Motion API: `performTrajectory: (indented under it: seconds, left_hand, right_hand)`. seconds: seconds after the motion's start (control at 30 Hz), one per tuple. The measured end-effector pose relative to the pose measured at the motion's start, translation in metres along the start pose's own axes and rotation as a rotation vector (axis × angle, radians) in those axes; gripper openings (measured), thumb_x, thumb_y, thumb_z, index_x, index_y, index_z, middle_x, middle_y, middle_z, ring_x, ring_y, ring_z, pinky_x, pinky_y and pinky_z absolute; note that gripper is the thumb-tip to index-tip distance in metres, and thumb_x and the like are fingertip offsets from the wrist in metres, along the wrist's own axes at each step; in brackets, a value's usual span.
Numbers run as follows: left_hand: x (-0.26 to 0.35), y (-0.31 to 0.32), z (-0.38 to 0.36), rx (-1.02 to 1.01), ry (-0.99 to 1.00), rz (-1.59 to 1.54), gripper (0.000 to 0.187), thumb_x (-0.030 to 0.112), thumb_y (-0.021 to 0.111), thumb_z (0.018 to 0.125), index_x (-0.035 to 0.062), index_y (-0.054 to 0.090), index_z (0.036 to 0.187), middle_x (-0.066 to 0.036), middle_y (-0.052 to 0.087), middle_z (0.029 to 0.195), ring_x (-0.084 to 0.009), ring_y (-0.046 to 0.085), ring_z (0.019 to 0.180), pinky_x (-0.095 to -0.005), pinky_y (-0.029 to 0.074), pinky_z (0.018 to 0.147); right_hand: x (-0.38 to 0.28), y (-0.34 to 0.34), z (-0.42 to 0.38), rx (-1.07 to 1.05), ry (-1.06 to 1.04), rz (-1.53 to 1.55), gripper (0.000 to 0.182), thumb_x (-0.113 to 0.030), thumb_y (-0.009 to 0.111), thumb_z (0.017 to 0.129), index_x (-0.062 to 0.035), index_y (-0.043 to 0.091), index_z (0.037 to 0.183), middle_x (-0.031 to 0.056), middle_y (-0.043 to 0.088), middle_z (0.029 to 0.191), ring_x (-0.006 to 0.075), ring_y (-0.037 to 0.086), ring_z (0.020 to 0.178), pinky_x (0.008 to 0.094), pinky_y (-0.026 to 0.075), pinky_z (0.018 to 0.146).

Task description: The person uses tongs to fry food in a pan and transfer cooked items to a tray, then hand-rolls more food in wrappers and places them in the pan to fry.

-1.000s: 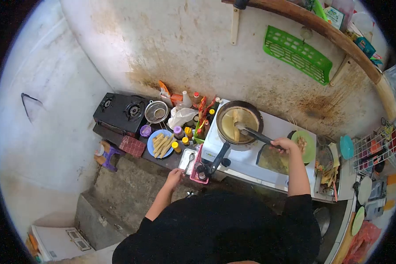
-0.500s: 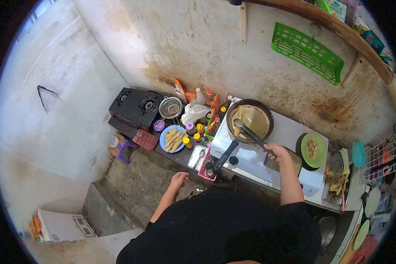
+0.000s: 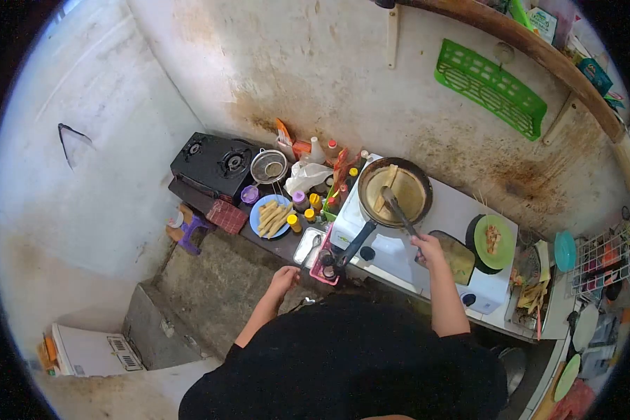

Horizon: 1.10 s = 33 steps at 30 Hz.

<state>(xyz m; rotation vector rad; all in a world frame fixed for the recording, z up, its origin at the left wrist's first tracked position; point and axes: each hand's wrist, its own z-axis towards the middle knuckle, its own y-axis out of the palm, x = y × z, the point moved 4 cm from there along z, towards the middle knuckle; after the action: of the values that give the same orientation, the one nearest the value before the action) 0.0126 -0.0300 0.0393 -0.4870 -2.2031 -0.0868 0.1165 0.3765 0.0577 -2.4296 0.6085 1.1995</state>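
My right hand (image 3: 428, 249) is wrapped round the dark handle of a cooking spoon (image 3: 397, 209). The spoon's rounded head reaches into a dark-rimmed frying pan (image 3: 428, 183), right beside a long pale roll (image 3: 390, 183) in the yellowish oil. The pan sits on the white stove (image 3: 392, 248), with its black handle (image 3: 358, 243) pointing toward my body. My left hand (image 3: 284, 279) hovers in front of the counter edge with curled fingers, nothing visible in them. Closest to it are a small metal tray (image 3: 305, 246) with a spoon on it and a pink basket (image 3: 324, 271).
A blue plate (image 3: 285, 201) of pale rolls stands left of the tray, among yellow-capped jars (image 3: 294, 222). Behind it are a strainer (image 3: 268, 166) and a black two-burner stove (image 3: 213, 164). At right, a green plate (image 3: 500, 236) holds some food beside a rectangular pan (image 3: 462, 262).
The roll in the pan now lies at a different slant, more of it visible. My right hand and the spoon have drawn slightly toward my body; my left hand stays nearly in place.
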Motion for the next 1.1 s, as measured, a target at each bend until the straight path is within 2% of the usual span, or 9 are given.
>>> performTrajectory:
  seconds: [0.2, 0.3, 0.4, 0.5, 0.6, 0.7, 0.8, 0.97, 1.1]
  left_hand:
    - [-0.009, -0.005, 0.015, -0.018, 0.019, 0.039, 0.017, 0.021, 0.045, 0.083, 0.0077, 0.056, 0.086, 0.000, 0.054, 0.068, -0.0094, 0.045, 0.052, -0.0221, 0.037, 0.047]
    - [-0.006, -0.003, 0.016, -0.031, 0.027, 0.053, 0.017, 0.021, 0.045, 0.083, 0.0076, 0.056, 0.086, 0.000, 0.053, 0.068, -0.0093, 0.045, 0.052, -0.0222, 0.038, 0.047]
    - [0.003, 0.000, 0.012, -0.017, 0.015, 0.055, 0.017, 0.021, 0.046, 0.082, 0.0075, 0.056, 0.086, 0.000, 0.053, 0.068, -0.0092, 0.045, 0.051, -0.0223, 0.038, 0.047]
    - [0.002, 0.000, 0.018, -0.058, 0.039, 0.021, 0.017, 0.021, 0.047, 0.082, 0.0075, 0.056, 0.086, 0.001, 0.052, 0.067, -0.0093, 0.045, 0.051, -0.0225, 0.038, 0.047]
    - [0.006, 0.001, 0.020, -0.089, 0.040, 0.025, 0.016, 0.021, 0.048, 0.081, 0.0069, 0.056, 0.085, 0.000, 0.052, 0.066, -0.0094, 0.046, 0.050, -0.0225, 0.037, 0.046]
    - [0.006, 0.002, 0.028, -0.127, 0.093, -0.012, 0.018, 0.020, 0.050, 0.081, 0.0043, 0.056, 0.086, -0.001, 0.052, 0.065, -0.0097, 0.046, 0.049, -0.0222, 0.036, 0.044]
    - [0.009, 0.004, 0.033, -0.162, 0.113, -0.019, 0.018, 0.020, 0.050, 0.081, 0.0034, 0.055, 0.087, -0.002, 0.053, 0.065, -0.0098, 0.046, 0.049, -0.0216, 0.035, 0.043]
    - [0.010, 0.012, 0.048, -0.194, 0.099, 0.015, 0.020, 0.020, 0.048, 0.081, 0.0032, 0.056, 0.088, -0.003, 0.054, 0.067, -0.0105, 0.046, 0.050, -0.0217, 0.036, 0.043]
    - [0.017, 0.020, 0.049, -0.230, 0.153, 0.062, 0.019, 0.020, 0.046, 0.082, 0.0046, 0.056, 0.088, -0.003, 0.054, 0.072, -0.0105, 0.046, 0.052, -0.0221, 0.037, 0.045]
  right_hand:
    - [0.008, 0.003, -0.009, 0.104, -0.132, 0.011, 0.034, -0.014, 0.066, 0.071, 0.0019, 0.055, 0.100, 0.0020, 0.050, 0.065, 0.0080, 0.040, 0.041, 0.0240, 0.029, 0.034]
    - [0.026, 0.000, 0.009, 0.218, -0.353, -0.109, 0.045, -0.014, 0.067, 0.070, 0.0011, 0.051, 0.109, 0.0044, 0.055, 0.072, 0.0105, 0.048, 0.052, 0.0246, 0.036, 0.042]
    - [0.034, -0.002, 0.010, 0.185, -0.307, -0.124, 0.046, -0.004, 0.064, 0.070, 0.0010, 0.047, 0.112, 0.0047, 0.057, 0.087, 0.0126, 0.053, 0.081, 0.0235, 0.041, 0.072]
    - [0.031, -0.003, 0.001, 0.254, -0.376, -0.043, 0.047, 0.000, 0.064, 0.069, 0.0006, 0.046, 0.112, 0.0071, 0.056, 0.095, 0.0146, 0.052, 0.088, 0.0248, 0.040, 0.078]
    - [0.026, -0.002, -0.010, 0.296, -0.484, -0.030, 0.050, 0.002, 0.063, 0.068, -0.0003, 0.043, 0.114, 0.0081, 0.054, 0.100, 0.0150, 0.052, 0.090, 0.0256, 0.041, 0.078]
    - [0.039, -0.006, -0.002, 0.373, -0.648, -0.189, 0.051, -0.009, 0.066, 0.069, -0.0045, 0.044, 0.115, 0.0097, 0.053, 0.105, 0.0203, 0.054, 0.090, 0.0302, 0.041, 0.080]
    - [0.061, -0.006, 0.003, 0.403, -0.566, -0.184, 0.052, -0.009, 0.066, 0.068, -0.0059, 0.044, 0.115, 0.0104, 0.054, 0.106, 0.0213, 0.053, 0.095, 0.0300, 0.040, 0.082]
    - [0.095, -0.006, 0.002, 0.521, -0.526, -0.442, 0.057, -0.019, 0.068, 0.066, -0.0086, 0.043, 0.116, 0.0127, 0.056, 0.102, 0.0266, 0.052, 0.096, 0.0336, 0.039, 0.082]
    - [0.084, 0.003, -0.033, 0.503, -0.498, -0.327, 0.056, -0.017, 0.068, 0.066, -0.0094, 0.043, 0.116, 0.0128, 0.054, 0.105, 0.0267, 0.052, 0.096, 0.0339, 0.040, 0.081]
